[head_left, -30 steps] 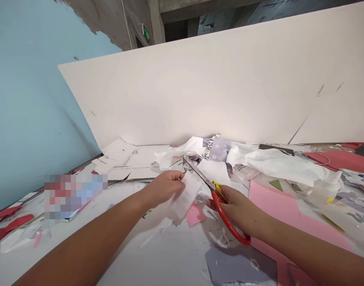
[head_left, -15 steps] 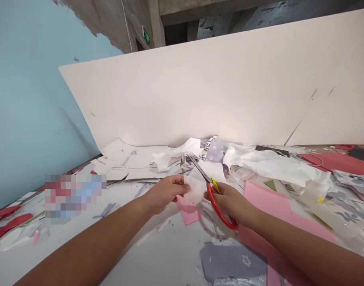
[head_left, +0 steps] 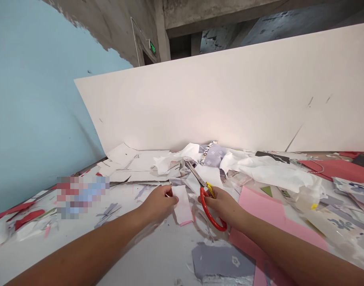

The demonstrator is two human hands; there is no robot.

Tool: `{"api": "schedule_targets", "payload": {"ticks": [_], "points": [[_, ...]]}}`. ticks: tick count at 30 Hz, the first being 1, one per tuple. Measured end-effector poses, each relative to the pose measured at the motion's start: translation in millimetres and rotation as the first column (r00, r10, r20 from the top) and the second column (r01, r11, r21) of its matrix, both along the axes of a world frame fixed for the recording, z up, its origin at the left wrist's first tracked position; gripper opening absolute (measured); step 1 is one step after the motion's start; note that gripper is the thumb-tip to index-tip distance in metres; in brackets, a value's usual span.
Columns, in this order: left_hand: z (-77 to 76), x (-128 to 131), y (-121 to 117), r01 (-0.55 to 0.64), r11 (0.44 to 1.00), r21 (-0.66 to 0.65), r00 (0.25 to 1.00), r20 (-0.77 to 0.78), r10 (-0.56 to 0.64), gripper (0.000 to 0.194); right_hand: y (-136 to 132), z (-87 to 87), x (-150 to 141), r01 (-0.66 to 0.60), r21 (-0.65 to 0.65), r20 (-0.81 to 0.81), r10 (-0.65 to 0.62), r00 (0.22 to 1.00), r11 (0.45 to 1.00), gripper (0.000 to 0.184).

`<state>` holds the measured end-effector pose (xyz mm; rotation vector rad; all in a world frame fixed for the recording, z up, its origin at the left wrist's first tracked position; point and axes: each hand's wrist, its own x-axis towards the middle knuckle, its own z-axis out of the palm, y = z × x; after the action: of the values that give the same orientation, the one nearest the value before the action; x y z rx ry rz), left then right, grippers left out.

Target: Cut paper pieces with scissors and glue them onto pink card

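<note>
Left hand [head_left: 159, 204]: fingers pinching white paper [head_left: 182, 206]
Right hand [head_left: 225, 204]: fingers grasping red-handled scissors [head_left: 202, 198]
Bench [head_left: 158, 254], far edge: white board [head_left: 200, 103]

Coarse pixelation blots out whatever lies at the far left of the table [head_left: 125, 262], the right hand [head_left: 219, 200] hides part of the scissors' handles [head_left: 210, 212], and the frame cuts off both forearms and the red sheet [head_left: 345, 170].

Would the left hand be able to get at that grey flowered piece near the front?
Probably yes: the grey flowered piece lies in front of both hands with nothing on its middle, though the left hand already pinches white paper.
</note>
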<state>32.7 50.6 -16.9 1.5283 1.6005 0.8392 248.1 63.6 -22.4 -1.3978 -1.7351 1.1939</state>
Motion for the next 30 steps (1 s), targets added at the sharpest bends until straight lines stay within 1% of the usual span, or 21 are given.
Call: {"api": "schedule_targets", "payload": {"ticks": [3,5,8,10,12,14,16,19,21,22,24,25,26,27,28,30], "points": [[-9.3,1.8,-6.6,0.035,0.999,-0.001,0.996,0.088,-0.034,0.012,-0.3,-1.5,0.3,-0.018,0.018,0.008,0.018,1.000,1.000,0.024],[-13.5,5.9,-10.2,0.050,0.998,0.036,0.985,0.162,-0.055,0.014,-0.6,-2.6,0.2,-0.024,0.028,0.018,0.024,1.000,0.999,0.024],[-18.6,11.9,-14.8,0.009,0.996,0.084,0.972,0.233,-0.029,0.016,-0.1,-5.1,-0.2,-0.024,0.040,0.044,0.022,0.999,0.999,0.023],[-20.3,13.8,-17.8,-0.014,0.995,0.101,0.975,0.222,-0.008,0.017,0.4,-7.1,-0.4,-0.018,0.049,0.069,0.014,0.998,0.999,0.023],[-19.8,14.1,-20.9,-0.028,0.990,0.135,0.990,0.140,0.009,0.016,0.0,-8.5,-1.1,-0.008,0.061,0.099,0.002,0.995,0.998,0.023],[-17.4,13.6,-23.5,-0.025,0.980,0.198,1.000,0.009,0.023,0.015,-1.9,-8.7,-2.7,0.009,0.076,0.138,-0.019,0.990,0.997,0.023],[-14.6,12.9,-25.3,-0.007,0.969,0.245,0.992,-0.117,0.037,0.013,-5.0,-8.1,-5.1,0.036,0.096,0.186,-0.054,0.981,0.995,0.023],[-12.7,12.8,-26.3,0.005,0.966,0.257,0.968,-0.244,0.060,0.012,-10.2,-6.8,-9.2,0.078,0.125,0.259,-0.109,0.960,0.989,0.022],[-12.9,13.4,-26.8,-0.027,0.961,0.274,0.949,-0.296,0.111,0.019,-12.6,-6.2,-11.0,0.092,0.142,0.290,-0.130,0.948,0.986,0.021],[-13.2,13.7,-27.2,-0.053,0.952,0.302,0.936,-0.317,0.152,0.024,-13.3,-5.8,-11.5,0.095,0.148,0.300,-0.136,0.944,0.985,0.021],[-13.4,14.5,-28.4,-0.082,0.912,0.401,0.909,-0.344,0.234,0.035,-13.8,-4.8,-11.7,0.098,0.152,0.311,-0.141,0.940,0.984,0.022],[-13.3,14.7,-29.0,-0.067,0.886,0.458,0.898,-0.359,0.254,0.036,-13.7,-4.2,-11.5,0.098,0.152,0.313,-0.142,0.939,0.983,0.023],[-13.0,14.8,-29.6,-0.024,0.865,0.502,0.890,-0.383,0.247,0.035,-13.6,-3.6,-11.4,0.098,0.152,0.313,-0.142,0.939,0.984,0.024],[-12.7,14.7,-30.0,0.037,0.853,0.521,0.883,-0.416,0.215,0.032,-13.5,-3.0,-11.2,0.097,0.152,0.313,-0.141,0.939,0.984,0.025],[-12.3,14.5,-30.1,0.105,0.851,0.514,0.876,-0.454,0.166,0.030,-13.4,-2.6,-11.1,0.094,0.155,0.312,-0.139,0.940,0.983,0.025],[-11.7,13.8,-29.5,0.219,0.873,0.437,0.848,-0.528,0.052,0.032,-13.8,-2.0,-11.1,0.090,0.160,0.308,-0.136,0.942,0.983,0.024]]}}
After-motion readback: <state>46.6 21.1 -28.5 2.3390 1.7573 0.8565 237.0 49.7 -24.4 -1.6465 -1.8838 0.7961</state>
